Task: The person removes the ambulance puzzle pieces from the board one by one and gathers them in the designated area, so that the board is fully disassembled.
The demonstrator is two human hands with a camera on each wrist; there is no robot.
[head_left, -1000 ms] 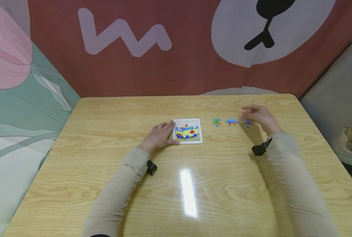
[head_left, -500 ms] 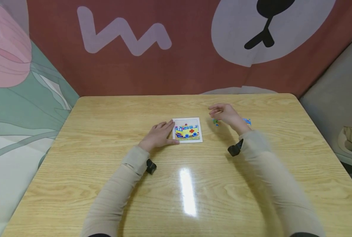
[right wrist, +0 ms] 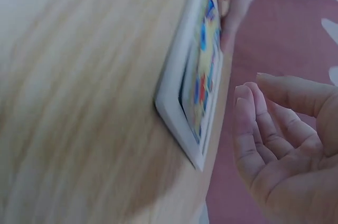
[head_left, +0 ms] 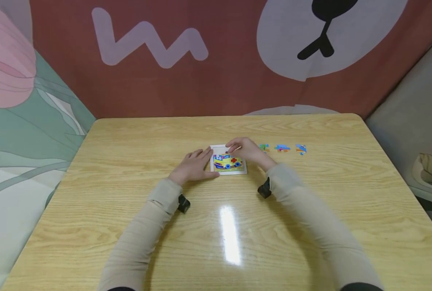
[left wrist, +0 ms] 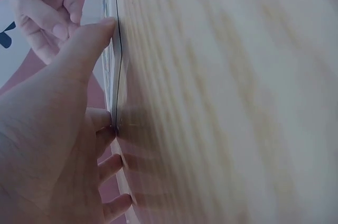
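Observation:
A white-framed picture puzzle [head_left: 228, 173] shows a yellow ambulance; its upper strip is pale and bare of picture. My left hand [head_left: 193, 166] holds steady at the frame's left side, fingers at the upper left and thumb at the lower left corner, both touching the edge. Over the puzzle's upper right part hovers my right hand [head_left: 250, 152], its loosely bent fingers near the thumb. No piece shows between those fingertips in the right wrist view, where the hand [right wrist: 285, 139] is apart from the frame [right wrist: 177, 97].
Right of the frame, three loose jigsaw pieces lie in a row: a green one [head_left: 264, 148], a blue and pink one [head_left: 282, 148] and a blue and orange one [head_left: 301, 148]. The wooden table [head_left: 147, 137] meets a red patterned wall [head_left: 183, 93] behind.
My right hand has travelled left from above the farthest loose piece, past the others, to the puzzle. My left hand has stayed at the frame. The three loose pieces keep their places.

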